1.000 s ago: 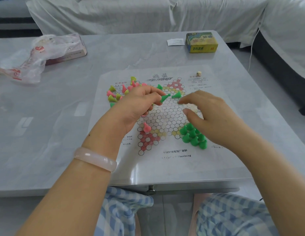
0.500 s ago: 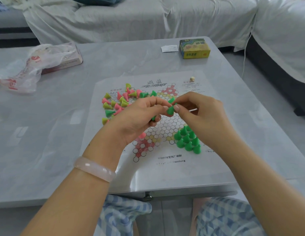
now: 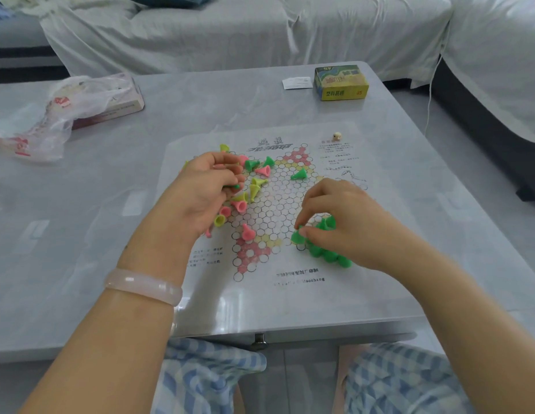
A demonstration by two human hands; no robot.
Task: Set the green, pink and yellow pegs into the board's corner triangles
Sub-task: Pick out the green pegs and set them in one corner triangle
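A small green cone-shaped plastic peg (image 3: 297, 236), passed between the hands mid-frame half a second ago, is now pinched by the right hand (image 3: 341, 222) at the green cluster (image 3: 326, 252) right of centre on the printed paper board (image 3: 290, 294). Another green peg (image 3: 232, 186) is gripped by the left hand (image 3: 205, 189) beside the loose mixed pegs (image 3: 251, 186). The green triangle is judged nearly filled.

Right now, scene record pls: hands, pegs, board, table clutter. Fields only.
left hand: fingers curled round a green peg
right hand: pinches a green peg at the green cluster
loose pegs: mixed colours, scattered by the left hand
pink peg: upright, near pink triangle
board: paper sheet
table: yellow box, plastic bag, die
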